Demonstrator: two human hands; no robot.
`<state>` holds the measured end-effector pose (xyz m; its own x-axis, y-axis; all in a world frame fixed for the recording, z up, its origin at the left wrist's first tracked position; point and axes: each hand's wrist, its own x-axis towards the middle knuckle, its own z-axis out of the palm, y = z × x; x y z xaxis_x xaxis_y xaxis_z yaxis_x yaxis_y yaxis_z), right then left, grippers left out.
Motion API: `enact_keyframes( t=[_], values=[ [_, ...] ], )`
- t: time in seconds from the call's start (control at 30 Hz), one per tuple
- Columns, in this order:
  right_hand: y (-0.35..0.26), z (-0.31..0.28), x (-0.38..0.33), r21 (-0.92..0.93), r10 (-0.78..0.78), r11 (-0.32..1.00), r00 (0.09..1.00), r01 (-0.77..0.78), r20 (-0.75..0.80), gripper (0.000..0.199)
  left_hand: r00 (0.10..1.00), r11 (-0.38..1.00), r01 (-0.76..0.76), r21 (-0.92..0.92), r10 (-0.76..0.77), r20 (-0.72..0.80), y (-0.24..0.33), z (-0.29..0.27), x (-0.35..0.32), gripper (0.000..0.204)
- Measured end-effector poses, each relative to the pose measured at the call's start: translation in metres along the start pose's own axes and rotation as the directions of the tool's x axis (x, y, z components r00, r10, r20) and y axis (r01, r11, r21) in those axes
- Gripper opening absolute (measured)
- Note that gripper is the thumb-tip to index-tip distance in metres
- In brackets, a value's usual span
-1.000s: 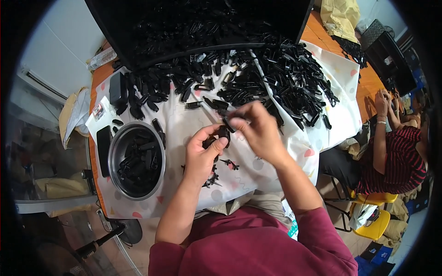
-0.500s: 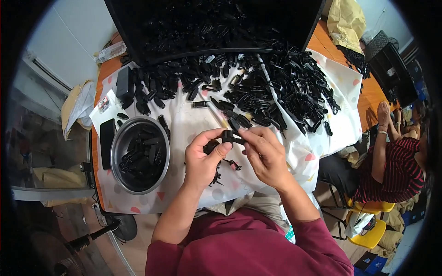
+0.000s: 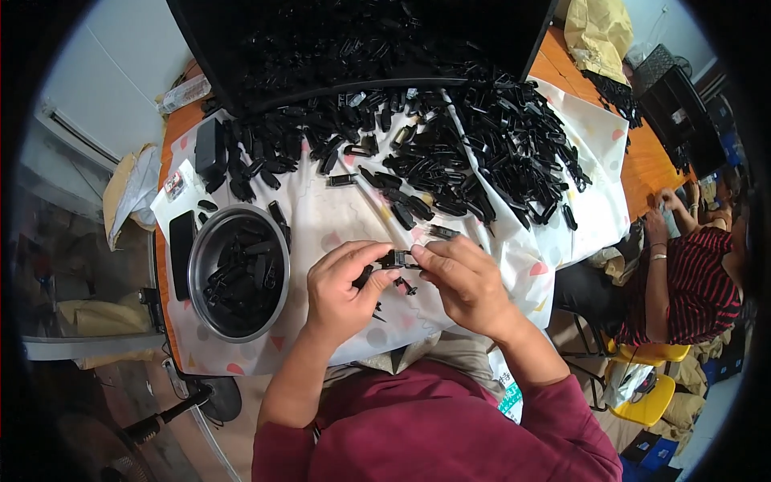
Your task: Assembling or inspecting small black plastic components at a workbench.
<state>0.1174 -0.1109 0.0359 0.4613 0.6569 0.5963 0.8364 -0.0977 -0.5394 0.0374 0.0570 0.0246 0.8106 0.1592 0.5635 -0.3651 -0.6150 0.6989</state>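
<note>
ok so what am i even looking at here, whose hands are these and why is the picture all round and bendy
There is no machine here. The picture comes from a wide fisheye camera worn on a person's head and looking down, so straight edges curve toward the rim. The two forearms in dark red sleeves rising from the bottom are the wearer's own. The left hand and right hand together pinch a small black plastic part between their fingertips. Below them lies a white patterned cloth over an orange table, with a heap of black plastic parts spread across it. A metal bowl at the left holds more of them. At the right edge another person in a striped shirt sits working.
</note>
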Motion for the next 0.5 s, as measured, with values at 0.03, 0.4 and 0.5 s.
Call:
enact_keyframes(
  t=[0.03,0.4,0.5],
  values=[
    [-0.003,0.0,-0.001,0.001,-0.001,1.0,1.0,0.001,-0.001,0.041,1.0,1.0,0.0,0.002,0.0,0.0,0.002,0.001,-0.002,0.022],
    [-0.006,0.036,-0.018,-0.167,0.062,0.98,0.962,-0.109,-0.265,0.039,0.675,0.335,0.52,-0.786,-0.725,0.137,0.015,0.04,-0.009,0.031],
    [-0.003,0.039,-0.017,-0.142,0.05,0.985,0.945,-0.101,-0.324,0.039,0.701,0.341,0.516,-0.786,-0.695,0.159,0.009,0.043,-0.016,0.033]
  ],
)
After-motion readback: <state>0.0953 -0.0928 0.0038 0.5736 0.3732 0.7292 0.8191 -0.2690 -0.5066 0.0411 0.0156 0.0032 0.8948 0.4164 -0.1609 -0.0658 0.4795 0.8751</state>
